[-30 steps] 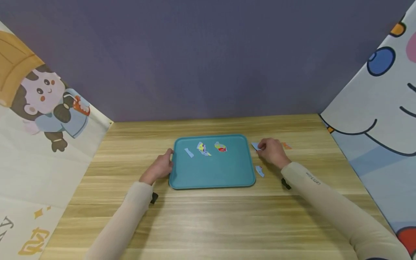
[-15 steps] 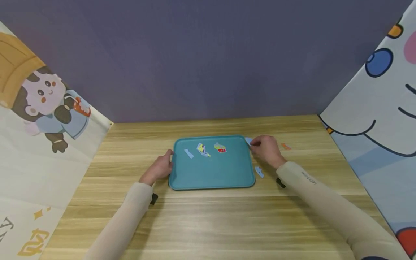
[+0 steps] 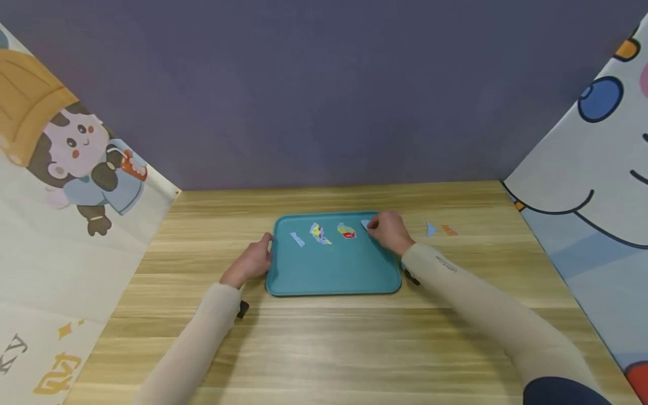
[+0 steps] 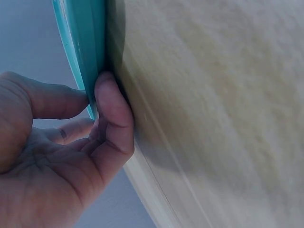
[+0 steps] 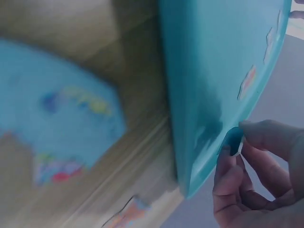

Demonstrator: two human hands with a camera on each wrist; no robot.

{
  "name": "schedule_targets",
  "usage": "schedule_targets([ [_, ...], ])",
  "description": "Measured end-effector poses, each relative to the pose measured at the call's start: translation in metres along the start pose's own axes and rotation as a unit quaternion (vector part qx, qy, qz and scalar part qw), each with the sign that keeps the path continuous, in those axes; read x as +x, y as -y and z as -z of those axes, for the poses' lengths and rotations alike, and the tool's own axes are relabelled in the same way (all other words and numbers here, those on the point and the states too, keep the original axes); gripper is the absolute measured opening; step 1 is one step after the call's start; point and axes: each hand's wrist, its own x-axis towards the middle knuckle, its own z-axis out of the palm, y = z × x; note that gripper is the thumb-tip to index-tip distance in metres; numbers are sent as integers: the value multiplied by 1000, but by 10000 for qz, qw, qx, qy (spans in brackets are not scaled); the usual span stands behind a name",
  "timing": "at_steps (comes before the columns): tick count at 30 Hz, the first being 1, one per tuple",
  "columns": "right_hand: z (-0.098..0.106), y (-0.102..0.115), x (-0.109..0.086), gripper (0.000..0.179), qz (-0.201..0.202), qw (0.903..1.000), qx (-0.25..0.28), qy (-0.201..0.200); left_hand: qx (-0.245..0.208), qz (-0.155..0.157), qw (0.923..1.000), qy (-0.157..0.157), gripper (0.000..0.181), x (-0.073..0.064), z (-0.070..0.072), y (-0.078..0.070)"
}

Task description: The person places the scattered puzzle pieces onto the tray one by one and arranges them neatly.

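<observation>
My left hand grips the left rim of the teal tray; in the left wrist view the thumb lies on one side of the rim and curled fingers on the other. Over the tray's back right corner, my right hand pinches a flat light-blue piece between thumb and fingers. Three irregular flat pieces lie in a row along the tray's back half: a plain pale-blue strip, a yellow and purple one and a red and yellow-green one.
Right of the tray, a small blue piece and an orange piece lie on the wooden table. Close in the right wrist view is a blue printed piece, mostly hidden by my sleeve in the head view. A dark wall stands behind.
My right hand has carried the light-blue piece leftward from the table to over the tray, uncovering the small blue piece beside the orange one. My left hand stays at the rim.
</observation>
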Motion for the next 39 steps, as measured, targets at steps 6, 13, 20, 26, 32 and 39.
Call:
schedule_targets([
  [6,-6,6,7,19,-375,9990,16,244,31,-66,10000,-22,45,0,0,1],
  [13,-12,6,9,19,-258,9996,9,127,71,-111,9999,-15,46,0,1,1],
  [20,-15,5,9,17,-48,9999,-114,-22,48,-131,9999,-13,46,0,0,1],
  [26,-11,5,7,16,62,9999,-100,19,43,-128,9999,-29,46,1,-1,2],
  [32,-2,-1,3,19,62,10000,35,-25,2,-155,9999,-48,45,0,-1,2],
  [39,14,-6,-2,22,-77,9997,192,-159,-42,-123,9999,-40,45,0,-1,2],
])
